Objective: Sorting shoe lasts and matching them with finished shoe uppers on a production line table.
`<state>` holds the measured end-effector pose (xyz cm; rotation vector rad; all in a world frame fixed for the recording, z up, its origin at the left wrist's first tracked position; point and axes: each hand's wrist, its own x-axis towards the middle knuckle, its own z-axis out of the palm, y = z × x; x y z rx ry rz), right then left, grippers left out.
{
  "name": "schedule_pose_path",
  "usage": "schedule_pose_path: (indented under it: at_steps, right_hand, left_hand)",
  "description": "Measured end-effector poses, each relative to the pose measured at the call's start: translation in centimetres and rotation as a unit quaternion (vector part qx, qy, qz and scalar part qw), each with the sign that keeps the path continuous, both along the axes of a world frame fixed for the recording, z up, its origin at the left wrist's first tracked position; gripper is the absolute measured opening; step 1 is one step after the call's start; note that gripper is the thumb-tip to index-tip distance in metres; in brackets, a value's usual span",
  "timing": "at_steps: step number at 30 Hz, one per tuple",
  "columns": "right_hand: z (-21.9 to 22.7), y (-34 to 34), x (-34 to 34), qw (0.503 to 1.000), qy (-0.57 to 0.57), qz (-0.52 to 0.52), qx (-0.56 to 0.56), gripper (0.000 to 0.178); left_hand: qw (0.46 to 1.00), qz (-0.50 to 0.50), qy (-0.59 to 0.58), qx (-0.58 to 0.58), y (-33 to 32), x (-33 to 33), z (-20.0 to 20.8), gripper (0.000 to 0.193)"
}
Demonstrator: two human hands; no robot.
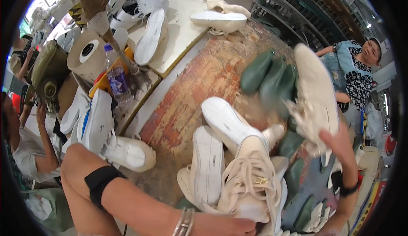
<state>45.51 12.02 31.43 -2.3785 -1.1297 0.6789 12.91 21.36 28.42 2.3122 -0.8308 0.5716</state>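
Observation:
In the lower middle, my left hand [236, 225] is closed at the collar of a cream lace-up sneaker [250, 176], its toe end pointing away from me. On the right, my right hand [338, 140] grips a second cream sneaker [316, 87], raised and upended, its loose laces smeared by motion. Around the first shoe lie other cream sneakers with pale soles turned up, one sole [208, 163] just left of it and another sole [231, 119] behind it. Dark green shoe lasts [257, 72] stand on the worn wooden bench [187, 91] beyond.
More white shoes [95, 119] crowd the left side, near a clear bottle [117, 76] with a purple cap and a large roll [87, 53]. Shoes also lie at the far edge [219, 21]. A person [348, 70] is at the right, others at the left. Racks [314, 11] stand behind.

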Motion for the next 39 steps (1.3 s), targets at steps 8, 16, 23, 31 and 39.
schedule_pose_path:
  at_steps: [8, 16, 23, 31, 39]
  right_hand:
    - [1.7, -10.2, -3.8, 0.977, -0.164, -0.022, -0.137, 0.067]
    - [1.1, -2.4, -0.2, 0.789, -0.005, 0.449, -0.418, 0.03]
    - [-3.4, 27.6, -1.1, 0.777, -0.461, 0.412, -0.117, 0.028]
    - [-15.5, 46.5, -0.3, 0.797, -0.516, 0.306, -0.067, 0.091]
    - [-20.3, 46.3, 1.4, 0.846, -0.464, 0.25, -0.081, 0.073]
  left_hand:
    - [0.975, -0.024, -0.145, 0.163, -6.8, 7.5, 2.6, 0.039]
    - [0.94, 0.242, 0.228, -0.078, 11.3, 14.3, -2.3, 0.045]
    - [0.467, 0.848, 0.228, 0.105, 37.7, 4.5, -14.7, 0.102]
    - [0.443, 0.866, 0.213, 0.097, 37.7, 4.8, -23.0, 0.081]
    - [0.487, 0.85, 0.175, 0.098, 37.7, 6.3, -23.6, 0.069]
